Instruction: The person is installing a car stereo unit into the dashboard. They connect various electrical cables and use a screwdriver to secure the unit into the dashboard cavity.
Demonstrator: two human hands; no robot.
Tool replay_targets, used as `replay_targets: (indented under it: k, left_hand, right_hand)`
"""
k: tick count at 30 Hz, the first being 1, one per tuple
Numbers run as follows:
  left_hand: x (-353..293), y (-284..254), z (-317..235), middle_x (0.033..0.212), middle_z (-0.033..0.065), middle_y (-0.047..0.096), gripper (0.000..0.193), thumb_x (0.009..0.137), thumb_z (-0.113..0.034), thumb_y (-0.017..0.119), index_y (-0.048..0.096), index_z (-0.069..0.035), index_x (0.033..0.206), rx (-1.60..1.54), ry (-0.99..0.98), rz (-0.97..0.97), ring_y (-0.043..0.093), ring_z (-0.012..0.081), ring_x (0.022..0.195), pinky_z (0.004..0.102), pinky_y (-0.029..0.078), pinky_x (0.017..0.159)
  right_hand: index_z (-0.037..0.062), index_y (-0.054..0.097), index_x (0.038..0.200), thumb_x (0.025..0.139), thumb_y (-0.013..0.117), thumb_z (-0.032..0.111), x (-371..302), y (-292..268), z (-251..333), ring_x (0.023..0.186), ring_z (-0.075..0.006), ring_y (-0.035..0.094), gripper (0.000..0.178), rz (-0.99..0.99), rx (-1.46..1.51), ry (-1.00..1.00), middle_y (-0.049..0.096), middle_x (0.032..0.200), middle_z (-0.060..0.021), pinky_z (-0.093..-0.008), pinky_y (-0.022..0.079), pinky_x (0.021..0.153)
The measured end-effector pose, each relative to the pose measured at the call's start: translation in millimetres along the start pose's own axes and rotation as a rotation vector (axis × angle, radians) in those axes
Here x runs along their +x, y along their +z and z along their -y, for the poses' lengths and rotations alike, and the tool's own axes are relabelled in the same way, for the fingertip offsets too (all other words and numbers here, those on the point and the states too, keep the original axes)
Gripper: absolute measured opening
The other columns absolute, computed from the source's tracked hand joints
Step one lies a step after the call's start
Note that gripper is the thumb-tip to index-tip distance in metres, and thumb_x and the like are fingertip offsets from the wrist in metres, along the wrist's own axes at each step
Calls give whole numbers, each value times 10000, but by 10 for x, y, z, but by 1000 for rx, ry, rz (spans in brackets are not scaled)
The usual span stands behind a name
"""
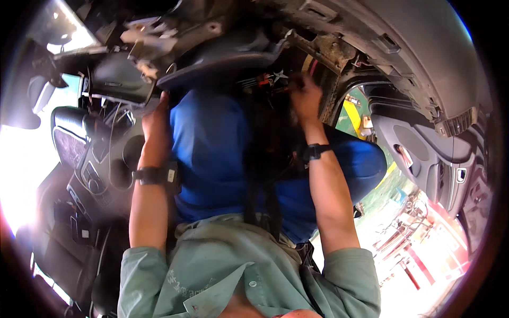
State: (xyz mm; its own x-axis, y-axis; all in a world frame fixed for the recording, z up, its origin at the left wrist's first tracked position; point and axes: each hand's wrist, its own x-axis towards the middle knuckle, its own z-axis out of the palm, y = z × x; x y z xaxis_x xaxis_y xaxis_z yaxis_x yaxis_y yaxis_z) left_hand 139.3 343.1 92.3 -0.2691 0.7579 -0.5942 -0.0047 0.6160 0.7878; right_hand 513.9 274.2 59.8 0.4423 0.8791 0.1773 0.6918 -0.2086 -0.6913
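My left hand [155, 119] is raised beside my knee, at the lower edge of a dark console panel [119, 79]. Its thumb side shows near the end of a long, curved dark trim piece [222, 66]; the other fingers are hidden. My right hand [306, 98] reaches into the dark space under the dashboard, right of that trim piece. Blur and shadow smear its fingers, and whether anything is in them does not show. Just left of it are small red and silvery parts [265, 80], too dim to name. A dark band is on each wrist.
Above me the stripped dashboard [403, 58] curves across, with bare brackets [339, 50] beneath. An open car door [424, 143] stands at right. At left are the centre console [95, 175], a loose cable [112, 138] and a dark seat [58, 238]. My blue-trousered legs [209, 153] fill the middle.
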Motion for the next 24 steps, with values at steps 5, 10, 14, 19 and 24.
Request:
replay_targets:
  k: [5, 10, 14, 19, 24]
  left_hand:
    - [102, -398, 92, 1166, 206, 694, 422, 969, -39, 545, 554, -49, 1390, 590, 816, 294, 669, 291, 1088, 378, 518, 922]
    - [96, -327, -245, 1281, 144, 627, 510, 916, 38, 527, 496, -28, 1420, 765, 576, 388, 589, 250, 1159, 372, 460, 1010]
    - [245, -244, -42, 1271, 158, 633, 476, 926, -5, 542, 512, -18, 1401, 702, 451, 254, 596, 271, 1157, 388, 462, 1006]
    - [306, -275, 28, 1257, 176, 640, 443, 938, -59, 560, 531, -6, 1377, 685, 403, 151, 604, 296, 1153, 408, 466, 1001]
    - [345, -301, 97, 1244, 194, 647, 420, 951, -113, 579, 550, 7, 1352, 695, 392, 96, 613, 322, 1150, 427, 469, 996]
  right_hand:
    - [59, 677, 1212, 858, 637, 225, -667, 620, -1598, 1080, -416, 662, 393, 583, -396, 179, 691, 1173, -213, -503, 532, 913]
    - [78, 660, 1270, 916, 564, 276, -780, 1021, -1365, 1142, -392, 647, 417, 867, -405, 55, 671, 1234, -210, -494, 520, 973]
    - [97, 653, 1298, 954, 512, 304, -829, 1214, -1179, 1161, -372, 646, 426, 991, -291, 116, 659, 1270, -204, -475, 518, 997]
    - [120, 667, 1279, 929, 561, 321, -405, 498, -533, 1139, -364, 661, 417, 1052, -248, 296, 658, 1268, -206, -464, 542, 966]
    - [110, 680, 1249, 929, 575, 370, -367, 763, -760, 1142, -370, 658, 426, 965, -257, 327, 670, 1241, -208, -463, 549, 940]
